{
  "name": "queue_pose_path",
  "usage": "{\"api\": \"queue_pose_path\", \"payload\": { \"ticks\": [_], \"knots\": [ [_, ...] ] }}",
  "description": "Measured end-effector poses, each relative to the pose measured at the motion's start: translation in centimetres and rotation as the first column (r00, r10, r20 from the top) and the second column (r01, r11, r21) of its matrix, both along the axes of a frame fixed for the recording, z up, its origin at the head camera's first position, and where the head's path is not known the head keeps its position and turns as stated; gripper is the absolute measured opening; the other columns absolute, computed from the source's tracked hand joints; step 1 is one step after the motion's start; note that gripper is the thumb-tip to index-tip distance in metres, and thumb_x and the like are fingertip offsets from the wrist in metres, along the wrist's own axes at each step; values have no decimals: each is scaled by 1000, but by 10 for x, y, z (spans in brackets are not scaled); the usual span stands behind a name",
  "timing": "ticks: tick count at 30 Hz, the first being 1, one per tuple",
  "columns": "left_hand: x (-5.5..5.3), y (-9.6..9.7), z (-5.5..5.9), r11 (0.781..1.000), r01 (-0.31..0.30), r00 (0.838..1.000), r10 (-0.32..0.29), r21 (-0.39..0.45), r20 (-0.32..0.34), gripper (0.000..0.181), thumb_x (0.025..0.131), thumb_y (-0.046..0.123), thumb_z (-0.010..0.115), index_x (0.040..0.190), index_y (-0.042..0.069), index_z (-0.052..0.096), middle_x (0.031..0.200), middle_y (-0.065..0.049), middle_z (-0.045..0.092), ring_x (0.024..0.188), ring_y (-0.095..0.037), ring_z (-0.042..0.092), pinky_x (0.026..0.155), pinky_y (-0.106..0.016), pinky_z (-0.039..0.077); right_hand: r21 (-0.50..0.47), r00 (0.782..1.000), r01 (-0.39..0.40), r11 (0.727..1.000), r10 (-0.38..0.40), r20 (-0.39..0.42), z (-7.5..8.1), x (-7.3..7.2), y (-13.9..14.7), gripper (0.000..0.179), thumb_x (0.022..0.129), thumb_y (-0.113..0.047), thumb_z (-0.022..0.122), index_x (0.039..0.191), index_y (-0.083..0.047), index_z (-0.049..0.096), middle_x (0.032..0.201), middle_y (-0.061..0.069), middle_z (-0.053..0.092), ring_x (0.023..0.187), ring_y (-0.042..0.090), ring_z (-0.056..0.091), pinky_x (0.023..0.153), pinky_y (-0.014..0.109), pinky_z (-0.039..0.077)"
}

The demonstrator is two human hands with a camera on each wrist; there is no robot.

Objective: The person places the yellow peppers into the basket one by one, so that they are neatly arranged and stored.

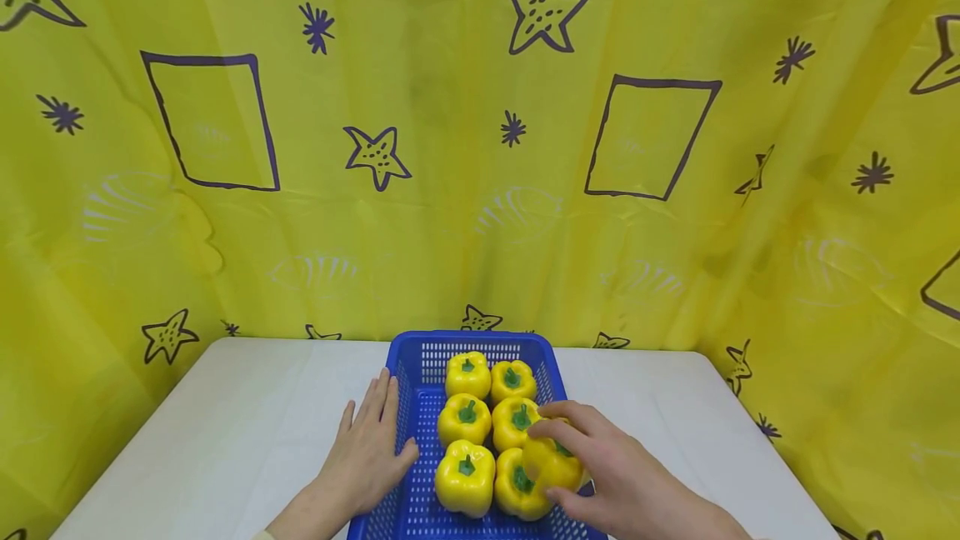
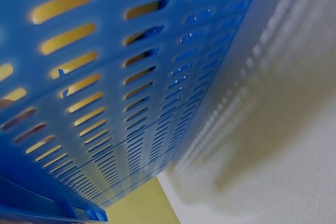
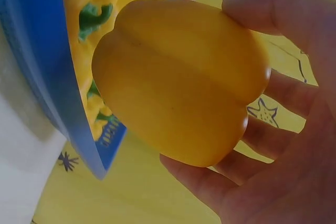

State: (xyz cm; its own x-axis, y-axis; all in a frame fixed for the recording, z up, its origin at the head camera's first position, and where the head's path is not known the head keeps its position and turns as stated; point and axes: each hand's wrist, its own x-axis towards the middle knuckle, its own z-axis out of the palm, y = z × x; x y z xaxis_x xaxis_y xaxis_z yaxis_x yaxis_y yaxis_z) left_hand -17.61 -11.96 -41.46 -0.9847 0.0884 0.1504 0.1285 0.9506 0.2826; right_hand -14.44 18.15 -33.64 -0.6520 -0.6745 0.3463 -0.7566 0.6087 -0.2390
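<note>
A blue plastic basket (image 1: 420,340) with slotted sides holds several yellow bell peppers (image 1: 464,478) with green stems, set in two columns. My right hand (image 1: 622,473) grips another yellow bell pepper (image 3: 178,82) at the basket's right side, above the nearest pepper of the right column. In the right wrist view, thumb and fingers curl round this pepper. My left hand (image 1: 366,448) lies along the basket's left rim with its fingers straight. The left wrist view shows the basket's slotted outer wall (image 2: 118,93) close up, and the left hand's fingers are hardly seen there.
The basket stands on a white-covered table (image 1: 255,415). Behind and around the table hangs a yellow curtain (image 1: 450,65) printed with dark stars and outlined squares. Inside the basket, a strip of bare blue floor (image 1: 426,427) shows left of the peppers.
</note>
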Motion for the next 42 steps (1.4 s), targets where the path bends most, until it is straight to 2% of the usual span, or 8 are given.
{"api": "queue_pose_path", "payload": {
  "ticks": [6, 12, 17, 25, 32, 35, 38, 42],
  "knots": [
    [0, 0, 0, 1000, -2, 1000, 2, 0, 1, 81, 82, 44, 50, 142, 1, 18, 151, -15, 10, 138, -32, 14, 106, -59, 14, 40, 995, 1, 999, -5, 102, -4, 2, -8, 46, 78, -35, 66, 120, -35, 46, 126, -11, 40, 105, 8, 48, 81, 24, 51],
    [0, 0, 0, 1000, -5, 1000, 5, 0, 19, 81, 82, 44, 50, 142, 1, 17, 151, -15, 9, 138, -32, 13, 107, -59, 13, 69, 954, -21, 997, 0, 301, -4, 3, -15, 45, 81, -40, 62, 122, -39, 43, 127, -13, 39, 108, 8, 47, 85, 27, 49],
    [-1, 0, 1, 1000, -3, 1000, 3, 1, 21, 82, 82, 45, 49, 143, 1, 16, 151, -15, 8, 138, -32, 13, 106, -60, 13, 46, 939, -59, 997, 40, 340, -4, 4, -19, 41, 83, -42, 58, 122, -38, 44, 119, -16, 40, 101, 2, 44, 81, 21, 48],
    [-1, 0, 1, 1000, -8, 999, 8, 7, 34, 82, 82, 44, 49, 143, 1, 16, 151, -14, 7, 138, -32, 12, 107, -59, 12, 58, 966, -129, 990, 113, 234, -5, 7, -21, 43, 83, -41, 59, 122, -36, 44, 123, -13, 41, 103, 4, 46, 82, 23, 49],
    [-1, 1, 1, 1000, -16, 999, 16, 9, 40, 82, 82, 45, 50, 143, 2, 16, 151, -14, 7, 138, -33, 13, 106, -60, 13, 36, 954, -241, 970, 230, 189, -10, 8, -29, 47, 83, -49, 54, 125, -31, 43, 124, -7, 44, 105, 7, 45, 81, 22, 49],
    [-2, 1, 1, 1000, -19, 999, 18, 5, 43, 82, 81, 45, 50, 143, 2, 16, 151, -14, 7, 138, -33, 13, 106, -60, 13, 50, 939, -287, 957, 271, 210, -14, 7, -32, 44, 86, -47, 51, 125, -28, 45, 121, -7, 44, 103, 5, 45, 81, 20, 48],
    [-2, 1, 1, 1000, -18, 998, 18, 3, 57, 83, 81, 45, 50, 143, 3, 14, 151, -14, 7, 138, -33, 12, 107, -60, 12, 70, 919, -283, 957, 250, 304, -17, 9, -32, 45, 84, -52, 49, 124, -33, 43, 121, -12, 44, 103, 2, 44, 83, 21, 47],
    [-1, 1, 1, 1000, -12, 998, 12, 8, 66, 83, 82, 45, 49, 143, 3, 13, 151, -14, 5, 138, -32, 11, 107, -60, 11, 69, 859, -253, 965, 191, 475, -20, 13, -31, 49, 81, -59, 49, 125, -42, 36, 124, -17, 41, 104, -2, 43, 84, 22, 47]
  ]
}}
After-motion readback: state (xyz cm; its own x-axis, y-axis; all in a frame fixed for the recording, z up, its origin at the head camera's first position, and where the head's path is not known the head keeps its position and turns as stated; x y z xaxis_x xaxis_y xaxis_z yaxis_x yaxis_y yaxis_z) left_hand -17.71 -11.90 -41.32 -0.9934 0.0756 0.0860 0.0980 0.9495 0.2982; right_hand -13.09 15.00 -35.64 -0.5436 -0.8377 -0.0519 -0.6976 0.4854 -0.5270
